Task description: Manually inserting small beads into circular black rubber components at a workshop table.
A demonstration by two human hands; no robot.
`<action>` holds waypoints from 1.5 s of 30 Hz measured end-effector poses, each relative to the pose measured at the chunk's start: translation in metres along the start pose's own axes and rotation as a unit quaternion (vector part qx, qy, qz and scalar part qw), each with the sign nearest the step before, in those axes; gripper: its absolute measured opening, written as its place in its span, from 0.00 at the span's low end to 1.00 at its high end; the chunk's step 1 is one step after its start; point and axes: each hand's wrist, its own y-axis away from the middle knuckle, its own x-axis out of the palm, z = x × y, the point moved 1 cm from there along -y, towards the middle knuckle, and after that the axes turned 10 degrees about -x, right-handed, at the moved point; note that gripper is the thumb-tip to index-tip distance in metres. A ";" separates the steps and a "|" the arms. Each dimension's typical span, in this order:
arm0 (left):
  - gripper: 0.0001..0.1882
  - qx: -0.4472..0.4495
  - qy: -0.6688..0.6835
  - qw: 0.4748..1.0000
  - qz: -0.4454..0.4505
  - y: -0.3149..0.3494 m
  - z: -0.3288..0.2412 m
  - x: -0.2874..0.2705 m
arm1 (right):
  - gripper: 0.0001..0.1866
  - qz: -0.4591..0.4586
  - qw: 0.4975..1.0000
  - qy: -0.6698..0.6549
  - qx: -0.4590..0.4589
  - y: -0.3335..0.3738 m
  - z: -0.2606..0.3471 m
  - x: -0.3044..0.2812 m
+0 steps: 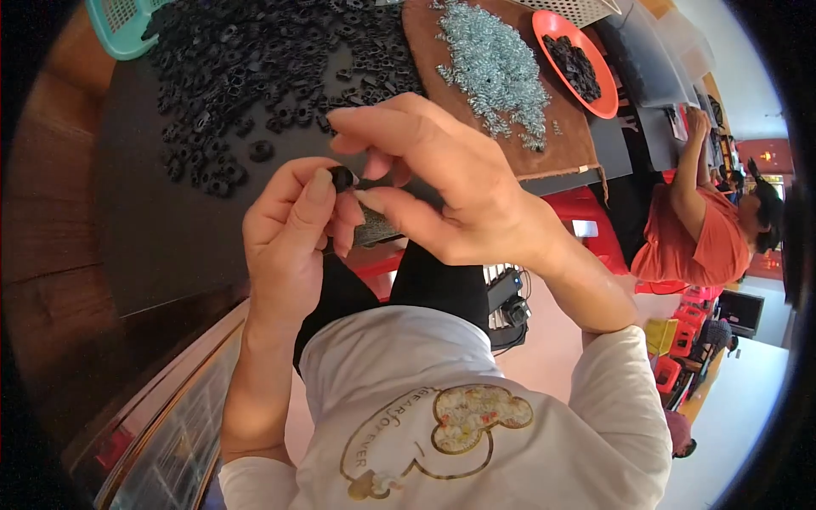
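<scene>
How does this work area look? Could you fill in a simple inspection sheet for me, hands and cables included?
Surface: dark table, with a brown mat on its right part.
Job's things: loose heap of black parts; pile of small shiny pale-blue pieces on the mat; orange-red dish holding dark pieces.
Clutter: teal basket at the far left corner.
Hands: left hand pinches a small black part; right hand is open beside it, contact unclear.
Cables: dark cable by a black device below table level.
Surroundings: person in an orange-red top to the right; red stools beyond.
</scene>
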 end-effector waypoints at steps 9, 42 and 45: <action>0.13 -0.003 -0.013 1.000 0.003 0.001 -0.002 0.000 | 0.13 -0.009 1.000 0.012 -0.003 0.011 -0.002 0.003; 0.11 -0.012 -0.104 0.994 0.016 0.003 0.000 0.008 | 0.11 0.157 0.936 0.286 0.134 0.065 -0.039 -0.099; 0.11 -0.008 -0.111 0.994 0.012 0.003 0.000 0.008 | 0.10 0.198 0.915 0.320 0.143 0.066 -0.035 -0.099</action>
